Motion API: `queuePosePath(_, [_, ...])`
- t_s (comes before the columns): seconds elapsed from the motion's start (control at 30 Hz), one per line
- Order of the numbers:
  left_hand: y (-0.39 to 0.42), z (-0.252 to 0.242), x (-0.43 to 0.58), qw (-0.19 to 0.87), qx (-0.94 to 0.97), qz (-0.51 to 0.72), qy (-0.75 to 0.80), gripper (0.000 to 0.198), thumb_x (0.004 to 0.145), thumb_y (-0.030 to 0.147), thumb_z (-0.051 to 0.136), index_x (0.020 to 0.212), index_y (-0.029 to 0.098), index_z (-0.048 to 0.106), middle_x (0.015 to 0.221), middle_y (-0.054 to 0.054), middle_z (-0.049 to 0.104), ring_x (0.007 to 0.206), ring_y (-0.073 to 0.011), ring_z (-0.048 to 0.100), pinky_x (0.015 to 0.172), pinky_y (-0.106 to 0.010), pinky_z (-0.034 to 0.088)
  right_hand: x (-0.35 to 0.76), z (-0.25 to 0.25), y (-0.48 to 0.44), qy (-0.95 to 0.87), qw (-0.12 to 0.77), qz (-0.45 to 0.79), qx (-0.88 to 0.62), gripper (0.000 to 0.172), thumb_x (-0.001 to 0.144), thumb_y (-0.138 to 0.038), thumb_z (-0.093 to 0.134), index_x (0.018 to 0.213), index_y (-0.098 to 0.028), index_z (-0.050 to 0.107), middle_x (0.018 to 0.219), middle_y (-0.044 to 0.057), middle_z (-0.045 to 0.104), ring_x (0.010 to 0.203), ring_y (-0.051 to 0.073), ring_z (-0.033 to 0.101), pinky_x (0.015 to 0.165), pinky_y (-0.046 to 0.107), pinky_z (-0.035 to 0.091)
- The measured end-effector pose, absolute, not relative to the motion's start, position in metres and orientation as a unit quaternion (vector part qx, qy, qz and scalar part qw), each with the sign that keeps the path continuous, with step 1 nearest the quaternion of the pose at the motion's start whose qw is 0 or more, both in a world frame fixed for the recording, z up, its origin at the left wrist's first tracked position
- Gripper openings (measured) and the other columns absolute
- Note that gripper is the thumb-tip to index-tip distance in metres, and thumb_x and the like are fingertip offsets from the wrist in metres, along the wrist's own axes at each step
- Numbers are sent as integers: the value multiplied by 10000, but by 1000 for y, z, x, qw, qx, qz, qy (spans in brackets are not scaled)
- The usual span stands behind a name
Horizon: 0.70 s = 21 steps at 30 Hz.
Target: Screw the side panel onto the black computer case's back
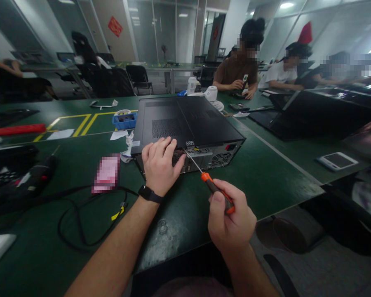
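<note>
A black desktop computer case (185,121) lies flat on the green table (256,181), its rear panel with fan grille (221,159) facing me. My left hand (159,165), a dark watch on its wrist, rests with fingers laid over the case's near top edge. My right hand (230,216) is closed round the orange and black handle of a screwdriver (212,185). The thin metal shaft slants up to the left, and its tip meets the rear panel just right of my left fingers.
A blue parts tray (125,120) sits behind the case at left. A power tool (34,179) and a looping black cable (80,222) lie at left, a phone (336,160) at right. Other people sit at the far end near another open case (299,119).
</note>
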<state>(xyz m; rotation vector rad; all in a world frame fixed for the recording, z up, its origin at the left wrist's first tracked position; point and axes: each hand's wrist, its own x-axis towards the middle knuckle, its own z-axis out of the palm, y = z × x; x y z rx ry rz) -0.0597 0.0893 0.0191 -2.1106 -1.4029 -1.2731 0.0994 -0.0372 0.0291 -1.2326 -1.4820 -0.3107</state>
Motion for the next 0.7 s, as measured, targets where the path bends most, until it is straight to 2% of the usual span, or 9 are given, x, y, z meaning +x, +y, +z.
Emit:
queuePosePath(0.23, [89, 19, -60, 141, -737, -444, -490, 440, 940, 386, 660, 1351, 232, 638, 1399, -122, 680, 1339, -331, 587, 1170, -538, 315, 98, 37, -41, -652, 553, -88, -510, 281, 901, -205, 581, 1180, -199, 619, 976, 66, 739, 802, 189, 726, 684, 322, 601])
queuePosePath(0.5, [89, 20, -59, 165, -736, -441, -487, 422, 957, 406, 646, 1336, 222, 638, 1387, -121, 689, 1325, -320, 603, 1161, -523, 331, 98, 34, -38, -633, 549, -144, -526, 199, 959, -182, 566, 1140, -209, 643, 912, 25, 772, 676, 132, 718, 656, 253, 585])
queuePosePath(0.7, [89, 20, -60, 173, -735, -443, -484, 413, 959, 413, 642, 1318, 208, 647, 1383, -117, 690, 1308, -322, 613, 1151, -513, 341, 97, 35, -39, -650, 555, -112, -507, 256, 912, -197, 584, 1167, -182, 605, 963, 60, 740, 829, 176, 741, 733, 299, 615])
